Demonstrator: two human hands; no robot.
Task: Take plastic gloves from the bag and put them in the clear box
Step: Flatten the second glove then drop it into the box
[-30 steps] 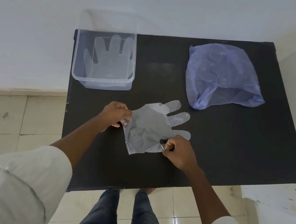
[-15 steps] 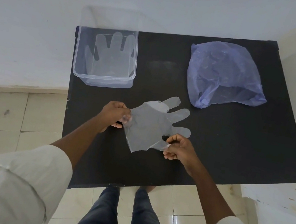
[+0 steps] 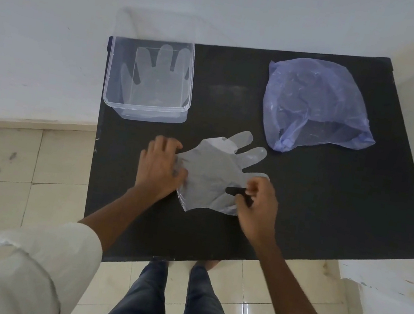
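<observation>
A clear plastic glove (image 3: 214, 174) lies spread on the black table (image 3: 326, 216), fingers pointing to the upper right. My left hand (image 3: 159, 167) rests on its left edge, fingers on the plastic. My right hand (image 3: 256, 205) pinches the glove's right edge near the thumb. At the table's back left stands the clear box (image 3: 111, 71), with another clear glove (image 3: 156, 78) lying flat inside it. The crumpled blue-violet plastic bag (image 3: 314, 106) lies at the back right, its mouth facing the near side.
The table's front edge runs just above my legs, and tiled floor (image 3: 22, 168) shows to the left and below. A white wall (image 3: 225, 2) rises behind the table. A white paint-marked surface (image 3: 390, 294) adjoins the table's right front corner.
My left hand has slid over the glove's left edge and now lies flatter on it. My right hand stays pinched on the right edge. The glove has barely shifted.
</observation>
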